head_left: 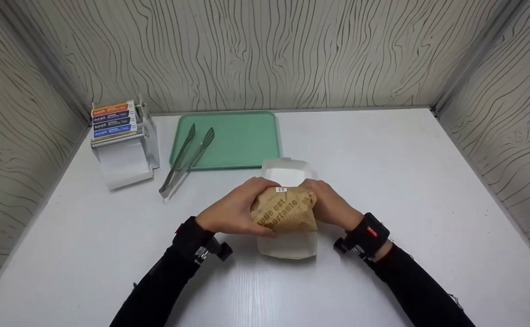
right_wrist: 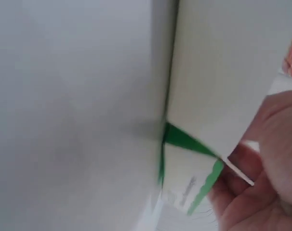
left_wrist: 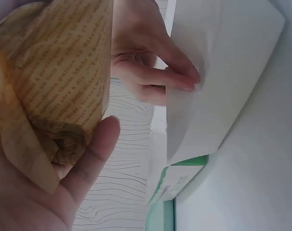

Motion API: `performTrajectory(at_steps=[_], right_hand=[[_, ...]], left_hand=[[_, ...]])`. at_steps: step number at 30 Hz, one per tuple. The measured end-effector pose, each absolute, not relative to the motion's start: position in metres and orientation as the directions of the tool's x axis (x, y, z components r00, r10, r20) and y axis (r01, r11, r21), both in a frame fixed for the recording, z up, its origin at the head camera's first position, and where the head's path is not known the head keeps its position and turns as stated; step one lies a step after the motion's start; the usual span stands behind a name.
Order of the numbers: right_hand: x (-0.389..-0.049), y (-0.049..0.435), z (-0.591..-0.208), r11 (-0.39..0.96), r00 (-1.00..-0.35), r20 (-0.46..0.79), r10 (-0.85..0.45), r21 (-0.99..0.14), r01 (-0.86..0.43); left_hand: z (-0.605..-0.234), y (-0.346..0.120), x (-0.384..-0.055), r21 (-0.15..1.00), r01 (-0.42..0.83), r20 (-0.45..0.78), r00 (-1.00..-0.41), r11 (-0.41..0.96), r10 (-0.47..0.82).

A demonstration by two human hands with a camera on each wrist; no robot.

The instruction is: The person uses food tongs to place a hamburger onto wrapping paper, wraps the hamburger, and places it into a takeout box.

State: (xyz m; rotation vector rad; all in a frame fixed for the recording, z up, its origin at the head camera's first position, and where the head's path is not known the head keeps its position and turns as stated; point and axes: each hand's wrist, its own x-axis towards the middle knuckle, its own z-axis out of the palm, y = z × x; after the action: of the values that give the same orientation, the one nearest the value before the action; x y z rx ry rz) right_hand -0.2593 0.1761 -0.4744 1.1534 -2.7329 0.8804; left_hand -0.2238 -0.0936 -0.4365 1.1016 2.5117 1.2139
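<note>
A parcel wrapped in brown printed paper (head_left: 287,213), with a small white label on top, is above the open white carton (head_left: 287,247). My left hand (head_left: 233,211) grips the parcel from the left, its thumb along the near side. On the other side, my right hand (head_left: 333,205) pinches the carton's side wall between thumb and fingers, as the left wrist view shows beside the parcel (left_wrist: 69,62). In the right wrist view the carton (right_wrist: 218,72) has a green-edged lid part, and its base is on the table.
Behind the carton lies a green tray (head_left: 242,141), with metal tongs (head_left: 185,159) resting partly across its left edge. A label dispenser (head_left: 122,141) with a white roll stands at the back left. Patterned walls (head_left: 265,54) enclose the white table (head_left: 405,181).
</note>
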Motion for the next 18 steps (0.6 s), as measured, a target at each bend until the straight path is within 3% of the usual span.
performTrajectory(at_steps=[5,11,18], right_hand=[[-0.265,0.185,-0.467,0.547,-0.739,0.295,-0.606,-0.520,-0.656],[-0.269,0.193,-0.463,0.614,-0.806,0.231,-0.544,-0.545,-0.571],[-0.271,0.193,-0.465,0.602,-0.819,0.184,-0.544,-0.594,-0.534]], left_hand=[[-0.435,-0.095,-0.224,0.734,0.542,0.175,-0.733,0.410,0.657],[-0.434,-0.097,-0.223,0.737,0.539,0.173,-0.735,0.409,0.656],[-0.434,-0.096,-0.224,0.743,0.530,0.175,-0.742,0.408,0.647]])
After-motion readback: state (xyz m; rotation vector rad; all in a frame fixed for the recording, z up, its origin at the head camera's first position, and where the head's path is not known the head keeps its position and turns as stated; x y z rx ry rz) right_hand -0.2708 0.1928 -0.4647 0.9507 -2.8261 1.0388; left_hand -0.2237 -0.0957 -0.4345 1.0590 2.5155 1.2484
